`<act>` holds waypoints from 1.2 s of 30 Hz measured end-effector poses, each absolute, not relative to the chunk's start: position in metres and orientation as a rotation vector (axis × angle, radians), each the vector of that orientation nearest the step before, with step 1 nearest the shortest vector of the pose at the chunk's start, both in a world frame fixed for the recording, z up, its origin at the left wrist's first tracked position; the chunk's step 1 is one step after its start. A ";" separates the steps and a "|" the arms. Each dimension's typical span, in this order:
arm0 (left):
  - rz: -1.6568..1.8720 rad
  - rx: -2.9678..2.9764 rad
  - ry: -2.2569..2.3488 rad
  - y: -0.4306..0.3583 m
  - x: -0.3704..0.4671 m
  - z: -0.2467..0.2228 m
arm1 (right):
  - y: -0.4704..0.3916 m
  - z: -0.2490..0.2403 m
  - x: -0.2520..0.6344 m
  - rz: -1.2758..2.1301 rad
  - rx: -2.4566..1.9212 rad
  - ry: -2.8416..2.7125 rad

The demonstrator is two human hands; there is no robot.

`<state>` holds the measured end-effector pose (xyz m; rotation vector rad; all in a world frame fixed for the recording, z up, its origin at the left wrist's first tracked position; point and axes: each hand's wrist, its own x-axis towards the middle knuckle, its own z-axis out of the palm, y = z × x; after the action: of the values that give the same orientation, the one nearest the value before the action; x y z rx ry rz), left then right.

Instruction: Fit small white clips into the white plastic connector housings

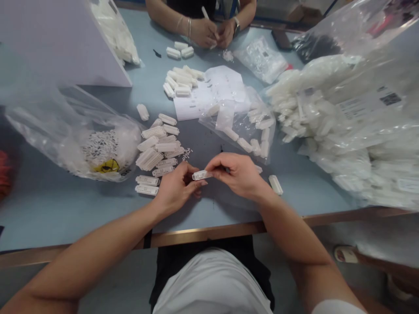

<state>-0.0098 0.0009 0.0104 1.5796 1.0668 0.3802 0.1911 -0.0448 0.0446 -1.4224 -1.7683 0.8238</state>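
Between my two hands, just above the near part of the blue table (183,216), is a white plastic connector housing (200,175) with small slots along its face. My left hand (176,185) grips its left end between thumb and fingers. Fingertips of my right hand (235,174) pinch its right end and partly cover it. Left of my left hand lies a heap of similar white housings (160,146), with two more in a row (147,185) nearest me. Tiny white pins (187,153) are scattered beside the heap. A single housing (276,185) rests right of my right hand.
A clear bag of tiny white parts (101,146) stands at left. An open clear bag with housings (244,131) lies ahead, by printed paper (190,107). Large bags of white parts (353,109) fill the right. Across the table, another person's hands (212,32) hold a white tool.
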 end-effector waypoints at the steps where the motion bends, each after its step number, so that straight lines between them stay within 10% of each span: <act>1: 0.378 1.578 1.068 0.001 -0.010 0.010 | -0.046 0.043 0.189 0.781 -1.418 -1.822; 36: 0.384 1.982 1.099 -0.003 -0.012 0.010 | -0.040 0.034 0.178 0.819 -1.483 -1.938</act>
<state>-0.0123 -0.0033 0.0101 1.9820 1.0994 0.3840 0.1784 -0.0404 0.0344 -1.4829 -1.9383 0.8194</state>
